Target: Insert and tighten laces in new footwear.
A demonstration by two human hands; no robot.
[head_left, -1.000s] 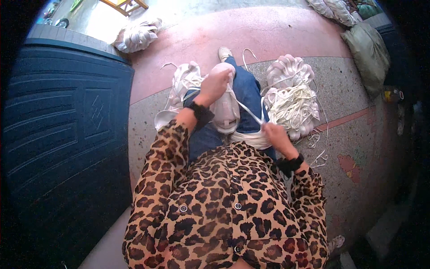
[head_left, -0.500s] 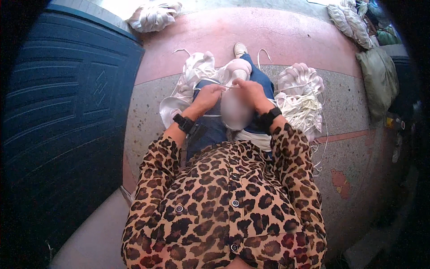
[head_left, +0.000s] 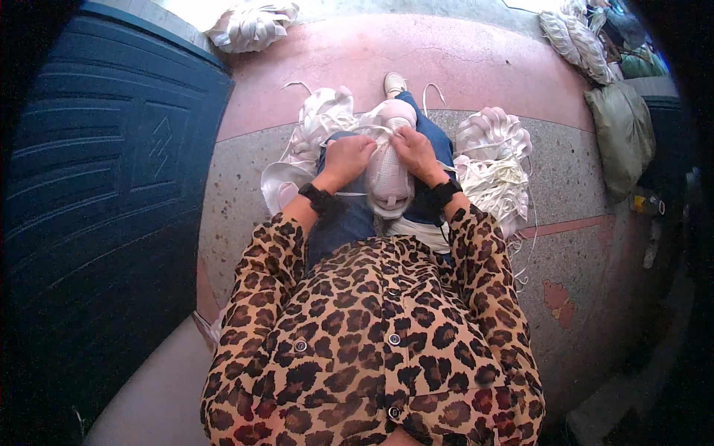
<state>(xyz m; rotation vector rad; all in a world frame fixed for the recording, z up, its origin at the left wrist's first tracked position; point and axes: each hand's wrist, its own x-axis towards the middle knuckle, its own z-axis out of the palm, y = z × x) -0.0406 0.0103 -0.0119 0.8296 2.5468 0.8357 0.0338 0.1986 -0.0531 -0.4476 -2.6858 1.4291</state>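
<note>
Between my knees lies a pale pink and white shoe upper (head_left: 390, 182), its toe end pointing away from me. A white lace (head_left: 370, 128) loops over it at the eyelets. My left hand (head_left: 349, 159) is closed in a pinch on the lace at the upper's left side. On the other side my right hand (head_left: 416, 153) also pinches the lace, fingers bent over the upper's right edge. The exact grip of the fingertips is partly hidden.
Bundled white uppers lie left (head_left: 282, 182) of my legs, and a second bundle (head_left: 494, 137) with tangled laces (head_left: 494, 182) sits right. A dark blue panelled door (head_left: 119, 156) stands left. Another white bundle (head_left: 253, 28) lies far left; a full sack (head_left: 623, 137) stands right.
My left hand has turned, its fingers curled in near the eyelets. My right hand has shifted slightly lower and right, and the lace between them now bows upward in a loop.
</note>
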